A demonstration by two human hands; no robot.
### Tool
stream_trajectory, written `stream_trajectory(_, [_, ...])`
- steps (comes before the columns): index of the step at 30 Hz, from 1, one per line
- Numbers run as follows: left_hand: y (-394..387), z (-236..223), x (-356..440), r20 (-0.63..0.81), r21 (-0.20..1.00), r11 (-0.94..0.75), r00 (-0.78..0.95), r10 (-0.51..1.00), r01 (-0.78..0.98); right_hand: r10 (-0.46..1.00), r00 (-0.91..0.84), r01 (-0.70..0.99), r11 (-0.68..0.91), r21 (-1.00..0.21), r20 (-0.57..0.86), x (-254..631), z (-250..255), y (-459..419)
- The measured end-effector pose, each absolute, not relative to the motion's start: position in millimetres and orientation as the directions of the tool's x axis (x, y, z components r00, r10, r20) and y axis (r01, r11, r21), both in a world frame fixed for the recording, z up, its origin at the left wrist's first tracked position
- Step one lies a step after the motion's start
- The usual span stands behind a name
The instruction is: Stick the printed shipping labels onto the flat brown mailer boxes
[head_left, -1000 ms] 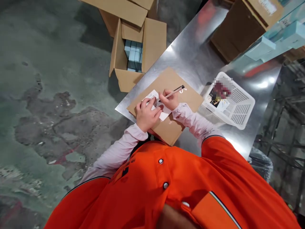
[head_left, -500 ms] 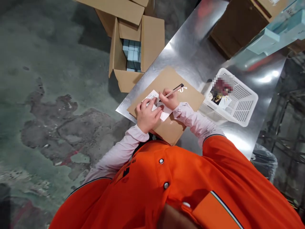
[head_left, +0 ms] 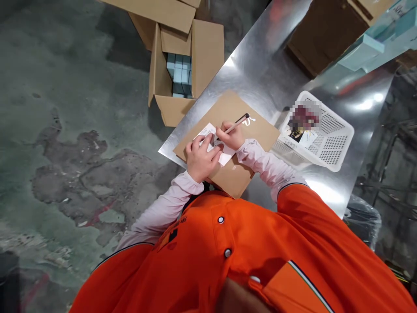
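Observation:
My right hand (head_left: 231, 135) is closed round a slim pen (head_left: 237, 123) with a dark top end. Its writing tip is hidden by my fingers, above a white printed label (head_left: 227, 156). My left hand (head_left: 202, 157) lies flat on that label with its fingers spread, covering part of the print. Under both hands is a flat brown cardboard piece (head_left: 224, 108) with a white mark near its right corner. It rests on the metal table, its near edge close to my body.
A white perforated basket (head_left: 339, 134) with small items stands on the metal table (head_left: 257, 65) at right. Farther back are a brown carton (head_left: 325, 34) and light blue boxes (head_left: 361, 52). On the floor at left, an open carton (head_left: 208, 56) holds several pale blue boxes (head_left: 178, 76).
The pen's top end has tipped slightly to the left, showing more of the white mark behind it. My left hand stays in place on the label.

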State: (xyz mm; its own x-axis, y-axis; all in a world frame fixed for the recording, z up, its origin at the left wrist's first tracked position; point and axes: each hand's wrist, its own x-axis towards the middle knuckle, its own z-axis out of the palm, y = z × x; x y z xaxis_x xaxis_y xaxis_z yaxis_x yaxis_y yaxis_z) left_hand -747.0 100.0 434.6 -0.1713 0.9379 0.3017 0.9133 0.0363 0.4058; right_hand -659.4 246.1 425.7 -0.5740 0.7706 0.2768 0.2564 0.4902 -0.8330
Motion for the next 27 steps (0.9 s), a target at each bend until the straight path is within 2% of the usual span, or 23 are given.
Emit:
stream_trajectory(7, [99.6, 435.0, -747.3, 0.307, 0.401, 0.033, -0.169, 0.937, 0.915, 0.773, -0.569, 0.240, 0.484, -0.842, 0.281, -659.9, 425.1, 247.1])
stream_trajectory(14, [99.7, 434.5, -747.5, 0.296, 0.415, 0.035, -0.172, 0.939, 0.909, 0.783, -0.578, 0.316, 0.472, -0.823, 0.228, -659.8, 425.7, 247.6])
stream_trajectory(20, [99.2, 432.9, -747.5, 0.304, 0.406, 0.033, -0.169, 0.938, 0.913, 0.766, -0.589, 0.238, 0.468, -0.851, 0.256, -658.8, 424.5, 247.0])
stream_trajectory(27, [99.0, 432.7, -747.9, 0.315, 0.386, 0.028, -0.161, 0.935, 0.922, 0.755, -0.591, 0.231, 0.496, -0.837, 0.284, -658.5, 427.7, 246.3])
